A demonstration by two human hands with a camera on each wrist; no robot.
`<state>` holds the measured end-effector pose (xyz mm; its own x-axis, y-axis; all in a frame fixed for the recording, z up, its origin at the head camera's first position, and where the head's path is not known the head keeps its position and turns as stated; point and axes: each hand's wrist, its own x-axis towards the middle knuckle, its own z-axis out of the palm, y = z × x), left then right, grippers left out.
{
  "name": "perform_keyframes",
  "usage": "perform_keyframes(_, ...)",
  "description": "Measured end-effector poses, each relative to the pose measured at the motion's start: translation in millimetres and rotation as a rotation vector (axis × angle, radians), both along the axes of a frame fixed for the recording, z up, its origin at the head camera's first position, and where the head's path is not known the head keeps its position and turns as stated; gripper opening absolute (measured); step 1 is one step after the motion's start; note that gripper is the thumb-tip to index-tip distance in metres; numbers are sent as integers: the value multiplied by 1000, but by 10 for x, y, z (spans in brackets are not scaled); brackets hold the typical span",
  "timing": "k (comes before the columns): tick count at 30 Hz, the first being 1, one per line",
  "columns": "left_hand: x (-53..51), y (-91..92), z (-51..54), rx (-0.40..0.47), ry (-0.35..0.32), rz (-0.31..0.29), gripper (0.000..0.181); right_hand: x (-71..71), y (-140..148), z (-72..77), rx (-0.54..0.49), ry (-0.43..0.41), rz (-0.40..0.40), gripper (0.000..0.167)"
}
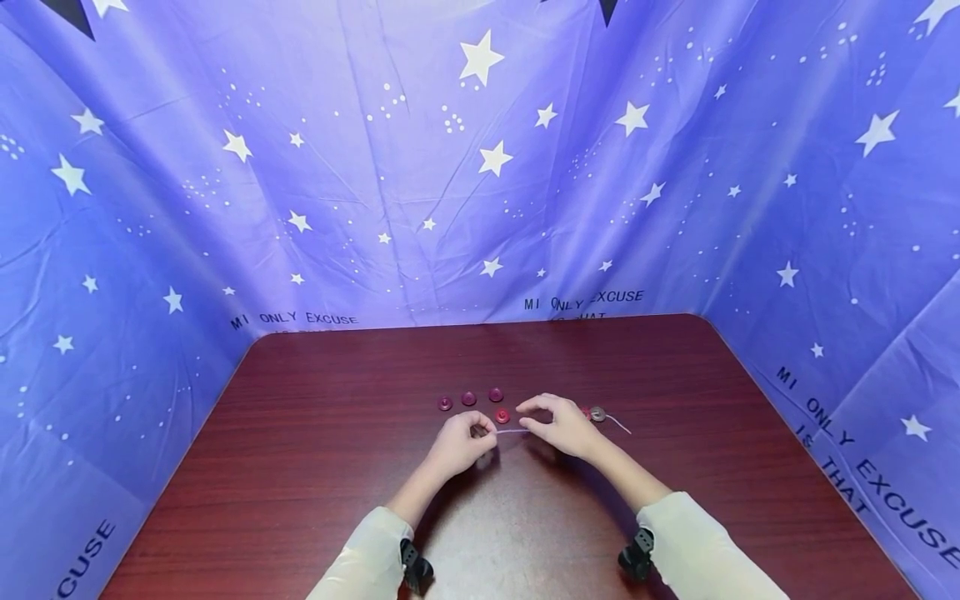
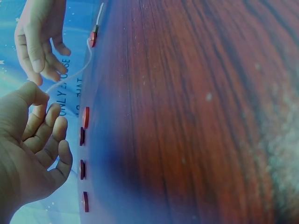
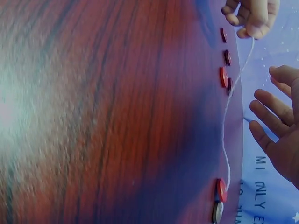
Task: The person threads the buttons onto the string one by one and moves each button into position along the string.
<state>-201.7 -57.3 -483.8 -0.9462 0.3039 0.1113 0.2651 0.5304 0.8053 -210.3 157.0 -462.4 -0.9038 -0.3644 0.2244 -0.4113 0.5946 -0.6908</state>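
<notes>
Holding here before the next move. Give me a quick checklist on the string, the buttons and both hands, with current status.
1. String secured: ok, the left hand pinches it.
2. Right hand free: ok, fingers apart, holding nothing.
3. Strung red button and grey button together: ok, side by side on the string.
4. Loose red button picked up: not ok, it lies on the table.
5. Three purple buttons on the table: ok, all loose.
6. Knot stopping the grey button: cannot tell, too small to make out.
</notes>
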Motion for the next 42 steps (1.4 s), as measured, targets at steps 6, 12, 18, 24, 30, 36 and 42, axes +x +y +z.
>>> perform_keyframes(6, 8, 7, 4, -6, 5, -5, 5, 33, -90, -38, -11, -59, 63, 21)
perform_keyframes(12, 22, 15, -7, -7, 7, -13, 4, 59, -154, -70, -59, -102, 133, 19)
perform_keyframes(18, 20, 26, -14, -11, 17, -16, 5, 56, -174, -116, -69, -108, 147, 16)
perform_keyframes(24, 23, 28, -9, -17, 23, -18, 4, 51, -178, -139, -72, -105, 148, 15)
perform_keyframes(30, 34, 29, 0, -22, 17, -19, 4, 53, -173, -133, -59, -149, 135, 14)
perform_keyframes(36, 35, 37, -7, -29, 15, -17, 4, 64, -161, -111, -42, -157, 124, 13)
perform_keyframes(42, 47, 50, 16, -18, -11, -35, 3, 66, -151, -122, -50, -162, 135, 13)
